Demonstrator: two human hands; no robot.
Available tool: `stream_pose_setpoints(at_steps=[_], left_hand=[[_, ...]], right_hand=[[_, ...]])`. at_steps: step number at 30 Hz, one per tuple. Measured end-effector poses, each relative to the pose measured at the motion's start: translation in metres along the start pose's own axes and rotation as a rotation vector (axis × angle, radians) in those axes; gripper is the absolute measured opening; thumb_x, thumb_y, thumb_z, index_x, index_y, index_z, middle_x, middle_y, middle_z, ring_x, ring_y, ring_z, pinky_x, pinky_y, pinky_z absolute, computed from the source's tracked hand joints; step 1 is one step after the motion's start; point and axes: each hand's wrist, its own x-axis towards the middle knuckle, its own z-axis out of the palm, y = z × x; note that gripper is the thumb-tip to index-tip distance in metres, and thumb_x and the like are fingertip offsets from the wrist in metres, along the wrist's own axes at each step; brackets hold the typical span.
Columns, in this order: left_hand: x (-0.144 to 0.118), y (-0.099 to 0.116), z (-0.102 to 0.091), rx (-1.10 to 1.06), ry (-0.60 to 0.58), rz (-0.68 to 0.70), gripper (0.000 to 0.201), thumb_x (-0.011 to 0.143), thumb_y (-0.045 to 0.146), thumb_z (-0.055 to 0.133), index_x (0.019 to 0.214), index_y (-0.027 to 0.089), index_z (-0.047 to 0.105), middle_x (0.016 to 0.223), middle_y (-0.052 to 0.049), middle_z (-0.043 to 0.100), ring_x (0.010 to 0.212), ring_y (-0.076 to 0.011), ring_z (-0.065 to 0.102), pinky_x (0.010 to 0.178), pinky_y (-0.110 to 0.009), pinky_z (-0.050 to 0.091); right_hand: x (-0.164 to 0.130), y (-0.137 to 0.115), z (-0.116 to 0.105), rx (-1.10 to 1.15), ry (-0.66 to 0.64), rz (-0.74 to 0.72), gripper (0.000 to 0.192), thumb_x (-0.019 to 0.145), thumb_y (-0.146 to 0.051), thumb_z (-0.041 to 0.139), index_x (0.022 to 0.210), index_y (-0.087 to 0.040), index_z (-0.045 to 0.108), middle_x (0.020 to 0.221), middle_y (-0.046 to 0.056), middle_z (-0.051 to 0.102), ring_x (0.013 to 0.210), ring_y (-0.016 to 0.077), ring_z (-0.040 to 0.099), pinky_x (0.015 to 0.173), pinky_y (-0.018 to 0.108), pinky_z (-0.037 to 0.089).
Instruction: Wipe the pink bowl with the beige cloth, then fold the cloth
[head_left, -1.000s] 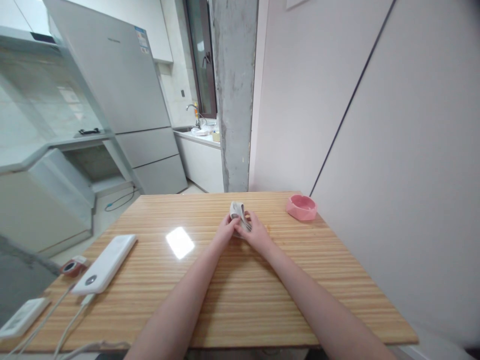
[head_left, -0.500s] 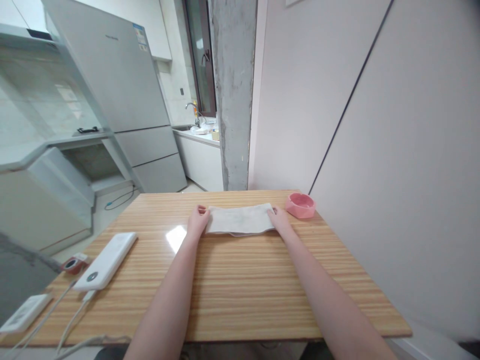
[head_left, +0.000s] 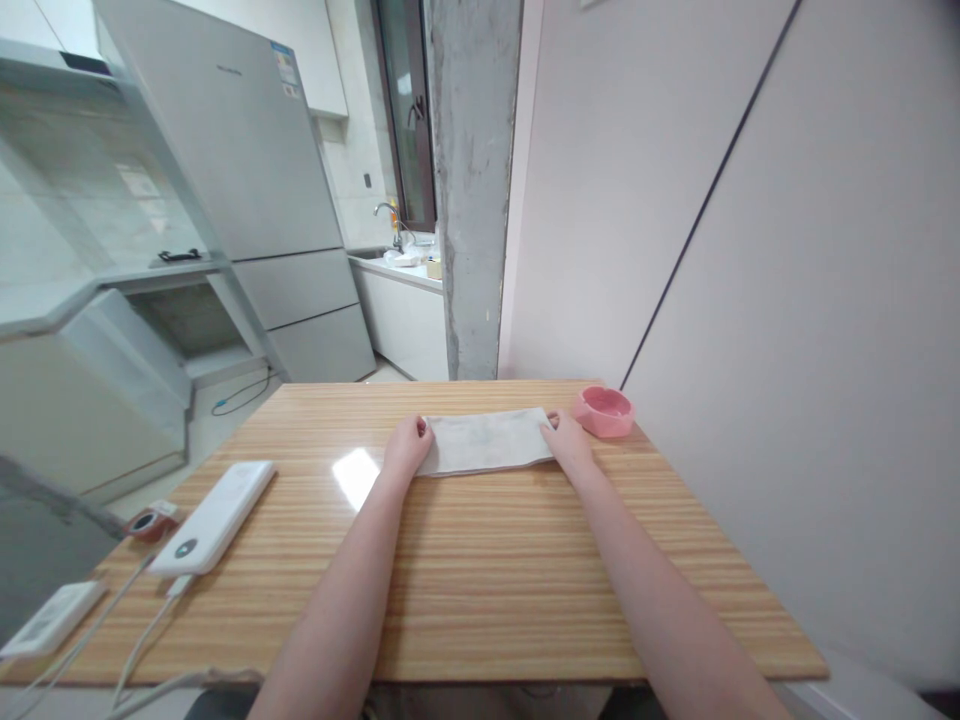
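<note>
Hands, left hand and right hand, pinch a flat, rectangular white cloth by its ends.

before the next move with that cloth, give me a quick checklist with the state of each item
1. Cloth lies flat on the table: ok.
2. Left hand is on the cloth's left end: ok.
3. Right hand is on its right end: ok.
4. Pink dish is apart from the cloth: ok, though it sits close beside the right hand.
5. Power bank and its cables are well left of the cloth: ok.
6. Whether the fingers pinch the edges or only press on them: cannot tell.
</note>
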Motion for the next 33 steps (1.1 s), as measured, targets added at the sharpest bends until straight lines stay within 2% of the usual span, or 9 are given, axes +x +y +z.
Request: stream_pose_setpoints(at_steps=[3, 6, 11, 14, 19, 24, 28, 33], left_hand=[[0.001, 0.001, 0.004, -0.097, 0.020, 0.052, 0.016, 0.084, 0.027, 0.045, 0.069, 0.021, 0.047, 0.070, -0.004, 0.059, 0.068, -0.0177, 0.054, 0.063, -0.028, 0.035], [0.004, -0.001, 0.008, -0.192, 0.026, 0.030, 0.013, 0.085, 0.026, 0.043, 0.073, 0.021, 0.047, 0.067, -0.002, 0.055, 0.065, -0.0180, 0.052, 0.063, -0.028, 0.035], [0.010, -0.006, 0.014, -0.351, 0.076, -0.019, 0.012, 0.088, 0.027, 0.041, 0.081, 0.020, 0.047, 0.075, -0.004, 0.058, 0.075, -0.0198, 0.056, 0.070, -0.030, 0.040], [0.012, -0.008, 0.016, -0.390, 0.053, 0.001, 0.012, 0.087, 0.027, 0.041, 0.085, 0.019, 0.050, 0.082, -0.004, 0.062, 0.081, -0.0186, 0.058, 0.074, -0.029, 0.041], [0.010, -0.011, 0.013, -0.279, -0.029, 0.066, 0.017, 0.084, 0.031, 0.047, 0.074, 0.019, 0.053, 0.078, -0.003, 0.062, 0.079, -0.0173, 0.056, 0.073, -0.027, 0.040], [0.007, -0.012, 0.006, -0.085, -0.003, -0.002, 0.015, 0.081, 0.030, 0.050, 0.070, 0.019, 0.049, 0.072, -0.001, 0.058, 0.070, -0.0153, 0.053, 0.064, -0.025, 0.036], [0.006, -0.007, 0.001, -0.097, -0.016, -0.036, 0.015, 0.087, 0.031, 0.042, 0.082, 0.020, 0.050, 0.075, -0.002, 0.060, 0.070, -0.0159, 0.055, 0.063, -0.026, 0.036], [0.001, 0.000, -0.008, -0.065, -0.153, -0.076, 0.023, 0.083, 0.024, 0.047, 0.106, 0.018, 0.048, 0.075, -0.003, 0.062, 0.069, -0.0175, 0.057, 0.061, -0.026, 0.036]], right_hand=[[-0.001, 0.000, -0.001, -0.046, 0.035, -0.015, 0.016, 0.079, -0.027, 0.054, 0.092, -0.018, 0.058, 0.087, 0.007, 0.067, 0.079, 0.0207, 0.062, 0.062, 0.027, 0.039], [-0.001, 0.001, 0.000, -0.092, 0.067, -0.036, 0.014, 0.078, -0.031, 0.056, 0.084, -0.018, 0.058, 0.082, 0.006, 0.065, 0.075, 0.0191, 0.060, 0.061, 0.026, 0.038], [0.003, 0.001, 0.003, -0.054, -0.026, -0.150, 0.015, 0.079, -0.031, 0.053, 0.071, -0.019, 0.055, 0.072, 0.002, 0.062, 0.069, 0.0157, 0.055, 0.059, 0.024, 0.035], [0.005, 0.003, 0.005, -0.017, -0.044, -0.219, 0.018, 0.081, -0.030, 0.050, 0.069, -0.019, 0.056, 0.070, 0.001, 0.061, 0.068, 0.0151, 0.054, 0.061, 0.024, 0.035], [0.008, 0.008, 0.008, 0.028, 0.008, -0.130, 0.017, 0.082, -0.028, 0.050, 0.075, -0.016, 0.060, 0.073, 0.004, 0.064, 0.068, 0.0154, 0.055, 0.062, 0.024, 0.036], [0.009, 0.009, 0.008, 0.006, 0.015, -0.100, 0.016, 0.081, -0.029, 0.052, 0.076, -0.016, 0.060, 0.072, 0.004, 0.064, 0.068, 0.0156, 0.055, 0.062, 0.024, 0.036], [0.008, 0.008, 0.008, -0.008, 0.020, -0.100, 0.015, 0.081, -0.028, 0.052, 0.074, -0.017, 0.059, 0.070, 0.003, 0.063, 0.068, 0.0157, 0.055, 0.062, 0.024, 0.036], [0.009, 0.008, 0.008, -0.003, 0.011, -0.094, 0.015, 0.080, -0.028, 0.051, 0.075, -0.017, 0.060, 0.071, 0.003, 0.063, 0.069, 0.0157, 0.056, 0.063, 0.024, 0.036]])
